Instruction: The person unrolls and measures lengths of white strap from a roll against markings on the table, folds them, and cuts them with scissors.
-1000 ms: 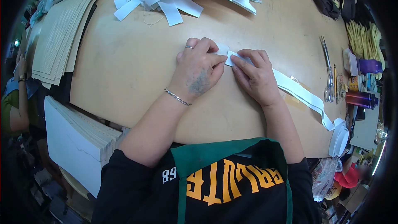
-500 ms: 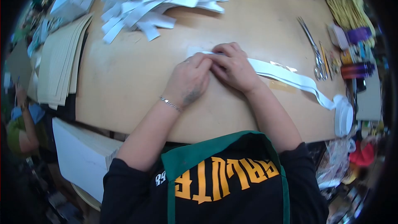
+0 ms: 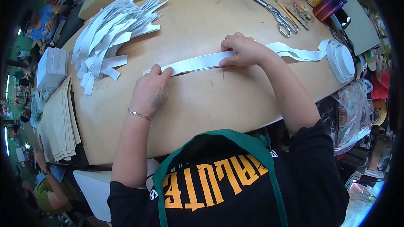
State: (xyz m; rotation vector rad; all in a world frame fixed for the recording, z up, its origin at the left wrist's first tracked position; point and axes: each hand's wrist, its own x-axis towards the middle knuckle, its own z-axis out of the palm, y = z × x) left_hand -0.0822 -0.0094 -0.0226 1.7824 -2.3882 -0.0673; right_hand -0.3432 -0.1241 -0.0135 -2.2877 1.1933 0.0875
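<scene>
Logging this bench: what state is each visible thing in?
Flat white band: straight between the hands, coiled at far right
Left hand: fingers on the band near one end
Right hand: pinching the band
Cut white strips: heaped loosely
Silver metal scissors: lying down
Slim yellow pencil: lying flat
Purple-red metallic bottle: lid on

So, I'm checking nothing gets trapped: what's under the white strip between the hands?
The table shows along both edges of the strip. What lies directly beneath is covered, so a second layer can't be ruled out.
</scene>
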